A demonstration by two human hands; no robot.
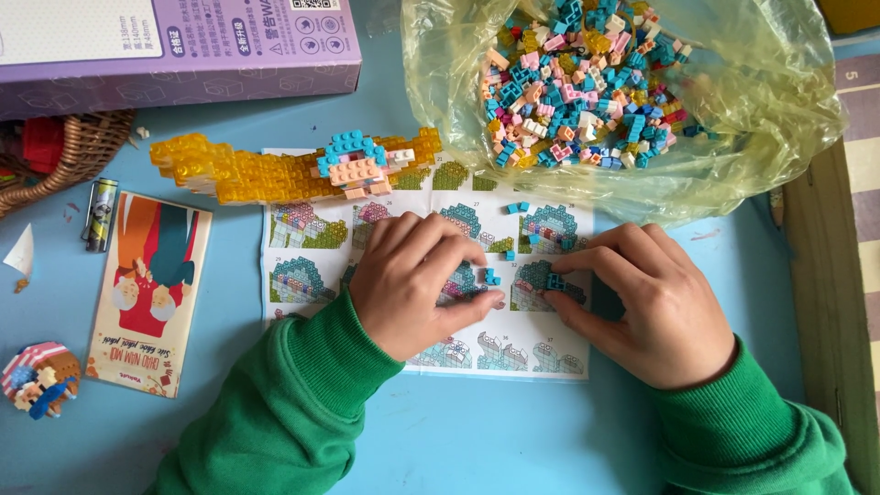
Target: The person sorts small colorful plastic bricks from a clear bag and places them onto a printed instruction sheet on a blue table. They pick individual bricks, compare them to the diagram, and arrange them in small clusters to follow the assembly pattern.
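My left hand (417, 280) rests knuckles-up on a printed instruction sheet (302, 247), its thumb stretched toward the right. My right hand (646, 298) pinches a small teal brick cluster (554, 279) between thumb and forefinger on the same sheet. Loose teal bricks (492, 276) lie between the two hands, and a few more (518, 208) sit higher on the sheet. A half-built model of clear yellow bricks with a blue and pink top (293, 168) stands at the sheet's upper edge. Both arms wear green sleeves.
A clear plastic bag (733, 119) holds several mixed coloured bricks at top right. A purple box (174, 46) lies top left, a wicker basket (78, 151) beside it, a lighter (99, 214), a red card (151, 293) and a small brick figure (38, 378) at left.
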